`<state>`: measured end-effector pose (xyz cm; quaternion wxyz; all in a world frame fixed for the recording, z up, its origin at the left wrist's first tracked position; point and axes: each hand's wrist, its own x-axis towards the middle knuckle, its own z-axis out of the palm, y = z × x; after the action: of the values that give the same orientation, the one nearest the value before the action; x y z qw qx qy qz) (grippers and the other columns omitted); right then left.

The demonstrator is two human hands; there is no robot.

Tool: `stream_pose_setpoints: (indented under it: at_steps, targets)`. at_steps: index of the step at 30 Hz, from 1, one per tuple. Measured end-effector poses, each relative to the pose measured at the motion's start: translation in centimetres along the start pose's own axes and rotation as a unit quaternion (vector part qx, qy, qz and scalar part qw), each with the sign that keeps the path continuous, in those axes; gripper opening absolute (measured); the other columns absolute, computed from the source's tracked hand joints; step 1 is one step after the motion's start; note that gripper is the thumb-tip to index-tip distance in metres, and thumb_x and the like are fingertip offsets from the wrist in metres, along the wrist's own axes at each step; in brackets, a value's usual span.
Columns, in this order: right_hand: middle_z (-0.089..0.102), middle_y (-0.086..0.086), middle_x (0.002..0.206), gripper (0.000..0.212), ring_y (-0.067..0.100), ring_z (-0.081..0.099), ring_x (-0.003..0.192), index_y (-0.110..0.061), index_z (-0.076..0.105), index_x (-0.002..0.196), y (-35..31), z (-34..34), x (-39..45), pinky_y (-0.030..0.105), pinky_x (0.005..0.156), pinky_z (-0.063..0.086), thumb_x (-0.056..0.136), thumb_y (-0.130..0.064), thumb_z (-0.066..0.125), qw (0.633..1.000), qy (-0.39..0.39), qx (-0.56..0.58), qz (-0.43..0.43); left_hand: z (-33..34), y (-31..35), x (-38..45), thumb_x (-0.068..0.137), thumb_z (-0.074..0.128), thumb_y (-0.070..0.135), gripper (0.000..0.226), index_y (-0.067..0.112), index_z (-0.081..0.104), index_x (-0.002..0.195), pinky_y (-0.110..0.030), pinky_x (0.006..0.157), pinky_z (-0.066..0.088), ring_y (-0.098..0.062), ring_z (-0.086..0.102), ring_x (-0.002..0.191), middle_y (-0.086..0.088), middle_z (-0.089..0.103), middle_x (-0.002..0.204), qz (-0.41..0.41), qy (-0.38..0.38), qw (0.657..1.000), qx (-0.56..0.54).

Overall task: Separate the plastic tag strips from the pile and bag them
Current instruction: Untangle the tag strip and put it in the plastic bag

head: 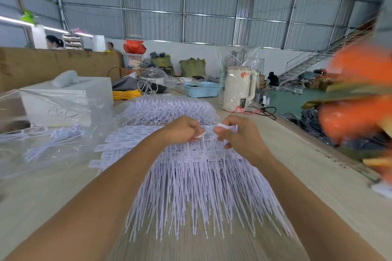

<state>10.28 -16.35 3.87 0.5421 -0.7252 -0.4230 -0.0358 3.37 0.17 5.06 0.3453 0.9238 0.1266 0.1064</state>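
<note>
A large pile of pale lilac plastic tag strips (203,180) lies fanned out on the table, thin tails toward me. My left hand (182,130) and my right hand (235,133) both pinch the head end of one row of tag strips (210,131) at the pile's top, a small gap between them. A second heap of tag strips (167,108) sits behind the hands. To the left, a clear plastic bag (46,146) lies flat with a few bundled strips (57,135) inside.
A white box (63,99) stands at the left, a cream electric kettle (239,89) and blue basket (201,89) at the back. Blurred orange objects (358,91) hang close at the right. The table edge (314,140) runs along the right.
</note>
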Motion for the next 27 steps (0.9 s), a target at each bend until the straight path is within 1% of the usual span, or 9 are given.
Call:
stream_pose_setpoints:
  at_steps: [2, 6, 10, 13, 15, 18, 20, 24, 27]
  targets:
    - [0.058, 0.010, 0.059, 0.020, 0.013, 0.053, 0.048, -0.006, 0.058, 0.073, 0.3, -0.2, 0.5, 0.024, 0.047, 0.047, 0.075, -0.013, 0.077, 0.996, -0.024, 0.064, 0.065, 0.3, 0.4, -0.3, 0.089, 0.057, 0.007, 0.019, 0.020, 0.060, 0.075, -0.023, 0.061, 0.038, -0.011, 0.050, 0.069, 0.002, 0.057, 0.074, 0.023, -0.043, 0.999, 0.019]
    - [0.047, 0.002, 0.053, 0.034, 0.001, 0.039, 0.036, -0.010, 0.049, 0.067, 0.7, 0.8, 1.5, 0.015, 0.038, 0.032, 0.066, -0.002, 0.082, 0.995, -0.052, 0.038, 0.074, 0.1, 0.4, -0.5, 0.090, 0.056, 0.006, 0.016, 0.020, 0.056, 0.097, -0.027, 0.077, 0.040, -0.016, 0.051, 0.089, -0.004, 0.055, 0.097, 0.063, -0.082, 0.992, 0.071]
    - [0.047, 0.002, 0.058, 0.033, 0.009, 0.043, 0.047, -0.013, 0.044, 0.068, 1.5, 2.2, 2.0, 0.021, 0.048, 0.034, 0.076, -0.006, 0.075, 0.994, -0.064, 0.042, 0.076, 0.1, 0.1, -0.6, 0.088, 0.060, 0.003, 0.019, 0.015, 0.055, 0.101, -0.025, 0.071, 0.039, -0.019, 0.050, 0.087, -0.004, 0.052, 0.094, 0.082, -0.076, 0.991, 0.073]
    - [0.045, 0.001, 0.063, 0.027, 0.000, 0.044, 0.040, -0.009, 0.044, 0.082, 1.9, 3.2, 1.9, 0.015, 0.043, 0.035, 0.082, -0.007, 0.071, 0.991, -0.079, 0.066, 0.087, -0.2, -0.5, -0.5, 0.081, 0.070, 0.006, 0.040, 0.017, 0.046, 0.111, -0.027, 0.072, 0.043, -0.016, 0.050, 0.085, 0.002, 0.047, 0.094, 0.057, -0.064, 0.995, 0.047]
    - [0.045, 0.002, 0.065, 0.020, -0.001, 0.043, 0.039, -0.007, 0.047, 0.088, 2.2, 3.2, 1.8, 0.014, 0.040, 0.034, 0.084, -0.005, 0.067, 0.984, -0.106, 0.094, 0.108, -0.4, -1.1, -0.4, 0.077, 0.075, 0.010, 0.046, 0.018, 0.043, 0.109, -0.031, 0.076, 0.044, -0.014, 0.048, 0.085, 0.006, 0.045, 0.093, 0.046, -0.051, 0.997, 0.040]
    - [0.047, 0.000, 0.057, 0.006, -0.002, 0.040, 0.039, -0.003, 0.057, 0.084, 2.3, 2.8, 1.7, 0.012, 0.042, 0.032, 0.087, -0.003, 0.062, 0.982, -0.148, 0.079, 0.089, -0.6, -1.9, -0.2, 0.079, 0.074, 0.015, 0.022, 0.015, 0.057, 0.093, -0.036, 0.085, 0.048, -0.016, 0.054, 0.084, 0.006, 0.054, 0.084, 0.041, -0.035, 0.998, 0.034]
    - [0.048, -0.010, 0.048, 0.012, -0.002, 0.040, 0.038, -0.007, 0.059, 0.077, 2.0, 2.7, 1.8, 0.011, 0.041, 0.031, 0.088, -0.005, 0.062, 0.985, -0.148, 0.046, 0.079, -0.7, -2.1, -0.3, 0.085, 0.068, 0.021, 0.011, 0.013, 0.063, 0.080, -0.030, 0.078, 0.048, -0.015, 0.057, 0.076, 0.004, 0.059, 0.073, 0.041, -0.042, 0.997, 0.057]
    - [0.034, -0.002, 0.053, 0.030, 0.005, 0.032, 0.040, -0.012, 0.047, 0.064, 1.4, 2.8, 1.9, 0.019, 0.042, 0.031, 0.091, -0.014, 0.059, 0.971, -0.211, 0.031, 0.106, -0.4, -2.5, -0.7, 0.090, 0.062, 0.030, 0.023, 0.016, 0.055, 0.072, -0.011, 0.053, 0.044, -0.001, 0.055, 0.050, 0.004, 0.061, 0.061, 0.029, -0.040, 0.999, 0.023]
    - [0.036, -0.002, 0.053, 0.030, 0.004, 0.036, 0.038, -0.016, 0.047, 0.064, 1.2, 2.6, 2.0, 0.017, 0.041, 0.034, 0.092, -0.016, 0.058, 0.965, -0.244, 0.000, 0.096, -0.1, -2.7, -1.0, 0.092, 0.060, 0.028, 0.026, 0.017, 0.052, 0.069, -0.014, 0.049, 0.037, -0.004, 0.048, 0.050, 0.003, 0.054, 0.060, 0.026, -0.016, 0.999, 0.023]
